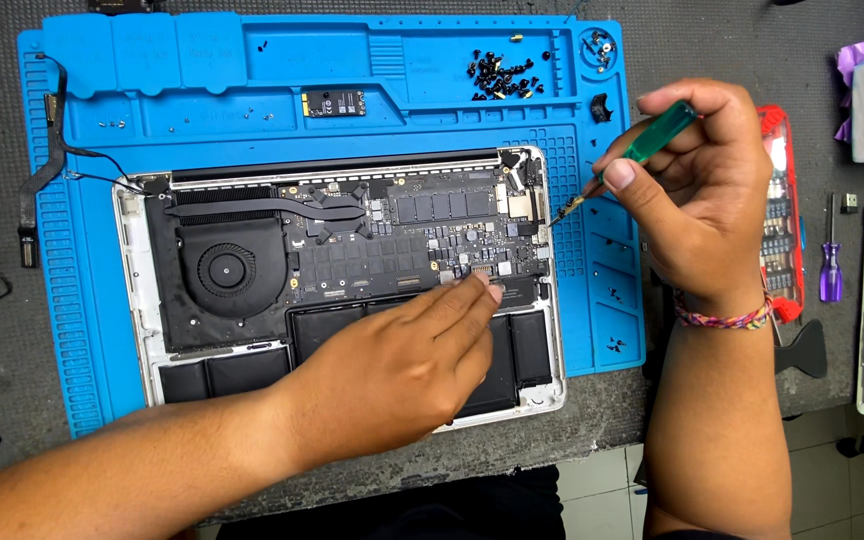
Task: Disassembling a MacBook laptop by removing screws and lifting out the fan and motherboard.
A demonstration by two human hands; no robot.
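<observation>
Laptop [352, 280], opened, lies bottom-up on blue repair mat [332, 90]; logic board [422, 235] exposed. Left hand [402, 365], clamped on nothing, fingertips pressing a connector at the board's right side. Right hand [702, 190] gripped shut on green-handled screwdriver [642, 150], tip hovering near right hinge corner. Judged: mid-disassembly; next calls for seating the tip squarely on a small screw.

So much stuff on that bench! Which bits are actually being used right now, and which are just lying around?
In use:
- opened laptop, left hand with fingertips on its board
- green-handled screwdriver held in right hand, tip near the laptop's right edge
- blue work mat under the laptop

Lying about:
- pile of black screws
- small circuit card
- purple screwdriver
- red bit case
</observation>
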